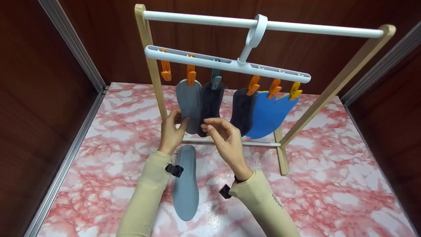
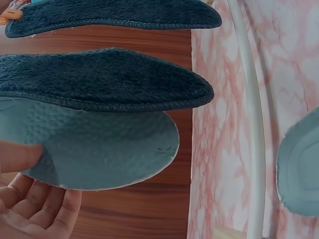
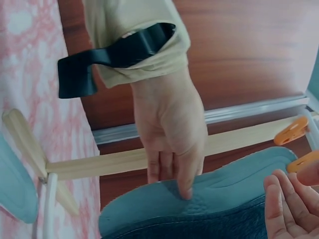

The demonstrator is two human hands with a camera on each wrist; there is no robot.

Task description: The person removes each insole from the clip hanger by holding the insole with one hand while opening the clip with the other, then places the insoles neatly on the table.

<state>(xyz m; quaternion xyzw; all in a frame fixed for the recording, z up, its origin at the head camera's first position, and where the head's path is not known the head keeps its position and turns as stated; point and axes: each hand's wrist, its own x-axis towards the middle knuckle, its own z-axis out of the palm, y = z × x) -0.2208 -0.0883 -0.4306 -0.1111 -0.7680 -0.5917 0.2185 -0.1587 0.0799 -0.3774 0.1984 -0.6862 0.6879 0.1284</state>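
A grey insole (image 1: 189, 102) hangs from an orange clip (image 1: 191, 75) on the white hanger (image 1: 197, 61). My left hand (image 1: 172, 130) holds its outer edge, the thumb (image 2: 20, 155) across the dimpled face and the fingers behind. Beside it a dark fleecy insole (image 1: 210, 102) hangs from a teal clip (image 1: 216, 79). My right hand (image 1: 230, 141) hovers in front of that dark insole with loosely bent fingers; in the right wrist view nothing shows between its fingers (image 3: 281, 204). On the tabletop lies a second grey insole (image 1: 186, 187), below the hands.
Another dark insole (image 1: 242, 112) and a blue piece (image 1: 268, 115) hang on the right from orange and yellow clips. At the far left an orange clip (image 1: 166, 70) holds nothing. A wooden stand (image 1: 335, 89) with a white top rail (image 1: 204, 19) carries the hanger.
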